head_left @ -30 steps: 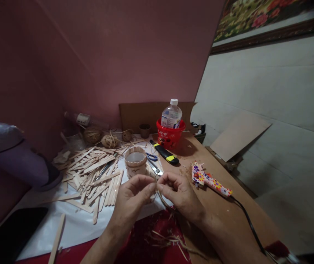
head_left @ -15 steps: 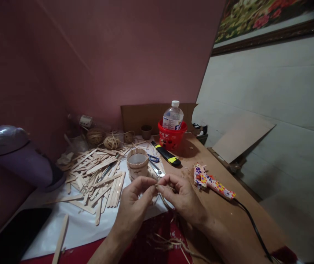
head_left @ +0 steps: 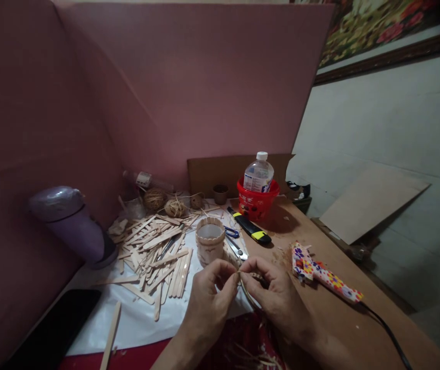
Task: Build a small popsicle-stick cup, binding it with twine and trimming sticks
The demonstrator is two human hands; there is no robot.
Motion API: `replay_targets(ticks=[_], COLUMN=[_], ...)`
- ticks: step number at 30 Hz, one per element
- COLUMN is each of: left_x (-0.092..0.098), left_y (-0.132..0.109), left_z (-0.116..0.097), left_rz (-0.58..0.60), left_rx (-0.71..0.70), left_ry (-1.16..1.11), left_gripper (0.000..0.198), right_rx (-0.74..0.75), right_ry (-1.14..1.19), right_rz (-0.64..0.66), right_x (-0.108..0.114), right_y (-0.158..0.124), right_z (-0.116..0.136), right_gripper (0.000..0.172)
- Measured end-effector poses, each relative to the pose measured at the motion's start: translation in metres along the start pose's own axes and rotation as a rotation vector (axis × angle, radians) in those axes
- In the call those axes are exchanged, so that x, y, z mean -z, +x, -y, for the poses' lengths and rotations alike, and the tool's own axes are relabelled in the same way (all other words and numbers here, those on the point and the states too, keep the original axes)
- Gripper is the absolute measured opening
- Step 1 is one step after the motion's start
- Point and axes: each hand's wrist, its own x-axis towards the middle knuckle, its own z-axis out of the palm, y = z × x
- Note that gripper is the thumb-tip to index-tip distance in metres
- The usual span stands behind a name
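Pink wall (head_left: 197, 77) stands behind the worktop (head_left: 370, 341). At the near side, the person's left hand (head_left: 214, 295) and right hand (head_left: 276, 290) meet, thumbs to forefingers, pinching the end of a cord (head_left: 248, 295) that curves down beside the right thumb. Just beyond the hands, a cup (head_left: 209, 252) with a scalloped wooden rim stands upright, greyish inside. Farther back, a red tub (head_left: 257, 206) holds a white-capped bottle (head_left: 258, 179); white characters on the tub and print on the bottle's label are too small to read.
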Motion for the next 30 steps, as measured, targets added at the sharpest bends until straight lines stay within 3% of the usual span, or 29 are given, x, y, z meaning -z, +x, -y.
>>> replay_targets(ticks=[6, 13, 17, 22, 26, 30], left_x=[-0.0007, 0.0006, 0.0014, 0.0034, 0.0034, 0.0035], left_y=[-0.0005, 0.0052, 0.0091, 0.0070, 0.0040, 0.0026], left_z=[0.0001, 0.0012, -0.0011, -0.0030, -0.0022, -0.0045], left_rz=[-0.015, 0.088, 0.096, 0.111, 0.085, -0.008], left_rx=[-0.035, 0.173, 0.203, 0.148, 0.077, -0.145], left_ry=[0.056, -0.417, -0.512, -0.496, -0.442, -0.222], left_gripper=[0.018, 0.020, 0.024, 0.021, 0.016, 0.007], right_rx=[0.010, -0.076, -0.131, -0.193, -0.195, -0.188], right_ry=[-0.002, 0.262, 0.473, 0.733, 0.799, 0.814], right_rz=[0.015, 0.089, 0.138, 0.231, 0.274, 0.264], right_x=[-0.0028, 0.0004, 0.0031, 0.0024, 0.0024, 0.0030], right_y=[0.0008, 0.0023, 0.0047, 0.0075, 0.0081, 0.0082], right_z=[-0.0013, 0.0023, 0.0045, -0.0013, -0.0046, -0.0031], right_gripper=[0.014, 0.019, 0.026, 0.025, 0.023, 0.023])
